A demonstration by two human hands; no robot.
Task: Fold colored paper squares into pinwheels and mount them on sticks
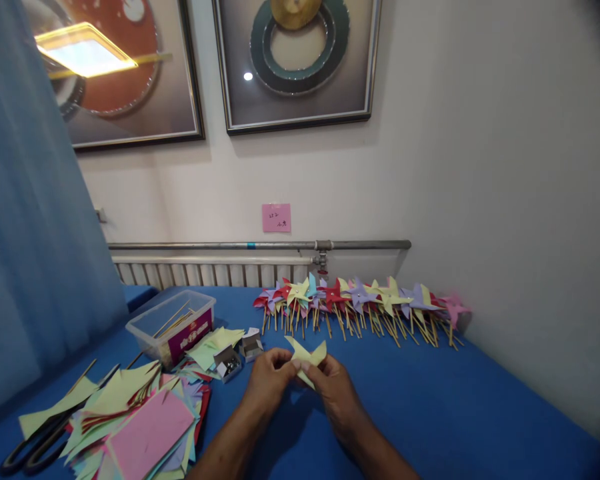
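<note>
Between my two hands is a pale yellow paper pinwheel (317, 355), its points folded toward the centre and no stick visible on it. My left hand (271, 377) grips its left side, thumb pressed near the middle. From the right, my right hand (334, 387) pinches it with the thumb beside the other thumb. The fingers behind the paper are mostly hidden. Left of my hands stand two small open boxes; the nearer box (228, 364) holds small shiny metal pieces, and the other box (251, 345) sits just behind it.
Finished pinwheels (360, 297) on sticks lie in a row along the table's back. A clear plastic bin (153, 320) with thin sticks stands at left. Stacked coloured paper (150, 427) and black-handled scissors (45, 440) lie front left. A blue curtain (35, 200) hangs at left.
</note>
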